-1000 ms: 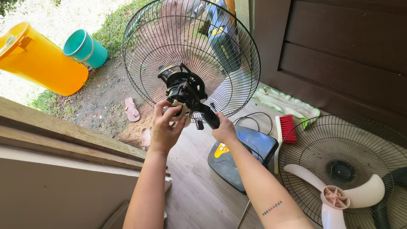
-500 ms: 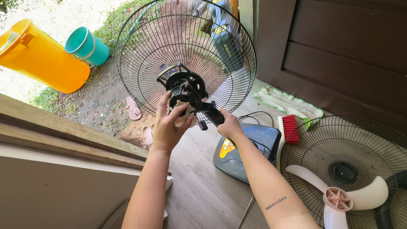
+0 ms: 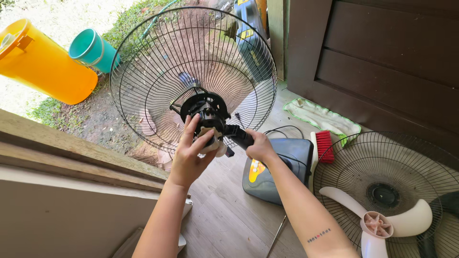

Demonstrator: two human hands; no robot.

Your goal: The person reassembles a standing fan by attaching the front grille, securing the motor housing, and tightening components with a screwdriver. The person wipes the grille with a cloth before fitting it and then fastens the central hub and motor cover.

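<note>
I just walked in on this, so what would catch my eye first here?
The big round wire fan guard held up in the middle, with the left hand on the motor and the right hand gripping its black neck. Next, the bright orange bin lying outside at upper left, and the white fan blade on a second guard at lower right.

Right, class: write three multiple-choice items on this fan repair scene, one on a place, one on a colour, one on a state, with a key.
1. Where does the white fan blade lie?
A. In the wire grille on the floor at right
B. Inside the yellow bin
C. On the green cloth

2. What colour are the bristles of the brush?
A. Blue
B. Red
C. White

3. How is the fan motor unit supported?
A. Lying on the floor
B. Hanging from a hook
C. Held up by both hands

Key: 1 A, the blade rests within the floor grille. 2 B, the bristles show red. 3 C, the left hand and right hand grip it.
</note>
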